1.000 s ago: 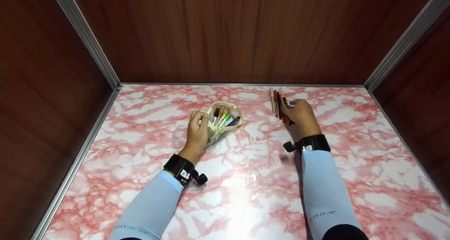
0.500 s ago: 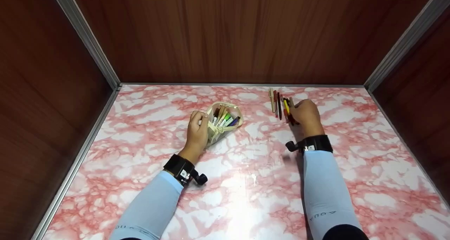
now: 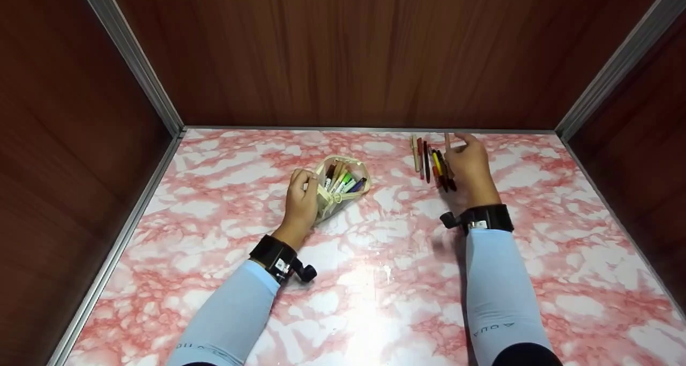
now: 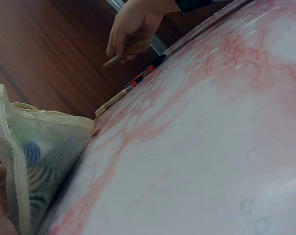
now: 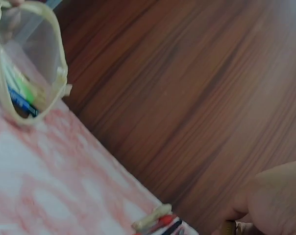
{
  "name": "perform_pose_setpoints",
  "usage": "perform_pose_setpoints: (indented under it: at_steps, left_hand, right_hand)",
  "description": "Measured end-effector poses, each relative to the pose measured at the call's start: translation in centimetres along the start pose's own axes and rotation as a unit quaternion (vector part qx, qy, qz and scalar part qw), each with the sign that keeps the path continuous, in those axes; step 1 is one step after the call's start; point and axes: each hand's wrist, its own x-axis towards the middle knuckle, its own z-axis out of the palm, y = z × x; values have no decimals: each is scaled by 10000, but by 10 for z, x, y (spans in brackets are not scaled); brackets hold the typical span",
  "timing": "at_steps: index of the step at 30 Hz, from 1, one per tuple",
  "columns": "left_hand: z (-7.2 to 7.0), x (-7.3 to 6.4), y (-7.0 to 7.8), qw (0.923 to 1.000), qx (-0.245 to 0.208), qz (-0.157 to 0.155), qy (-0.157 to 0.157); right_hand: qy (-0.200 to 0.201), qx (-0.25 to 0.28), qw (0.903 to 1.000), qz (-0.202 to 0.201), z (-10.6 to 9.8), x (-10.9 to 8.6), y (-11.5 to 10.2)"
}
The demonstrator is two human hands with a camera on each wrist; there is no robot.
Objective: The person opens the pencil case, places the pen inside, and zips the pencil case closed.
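My left hand [image 3: 302,199] grips the side of a cream mesh zipper pouch [image 4: 50,142], its mouth held open. Inside it are several markers [image 3: 343,179], among them green, brown and blue-purple ones. To the right, my right hand [image 3: 468,161] pinches a tan pen [image 4: 133,48], raised off the table in the left wrist view. Just left of that hand several pens [image 3: 439,173] lie side by side, black, yellow and red. A cream pen [image 3: 414,152], a red one [image 3: 420,157] and a dark one [image 3: 426,161] lie a little farther left.
The table [image 3: 364,280] has a pink-and-white marbled top. Dark wood-grain panels [image 3: 343,55] with metal edging enclose it at the back and both sides. The pens lie close to the back edge.
My right hand has drawn away from the row of pens, to the right and up, with the tan pen lifted in its fingers. The left hand and pouch have stayed in place.
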Motion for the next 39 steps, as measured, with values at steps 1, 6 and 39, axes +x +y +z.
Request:
perform_pose_setpoints:
  at_steps: [1, 6, 39]
  left_hand:
    - [0, 0, 0, 10000, -4, 1, 6]
    - [0, 0, -1, 10000, -18, 22, 28]
    - [0, 0, -1, 10000, -48, -28, 56]
  right_hand:
    - [-42, 107, 9999, 2, 1, -1, -4]
    - [-256, 333, 9991, -115, 7, -10, -24]
    - [317, 2666, 9524, -1446, 91, -42, -67]
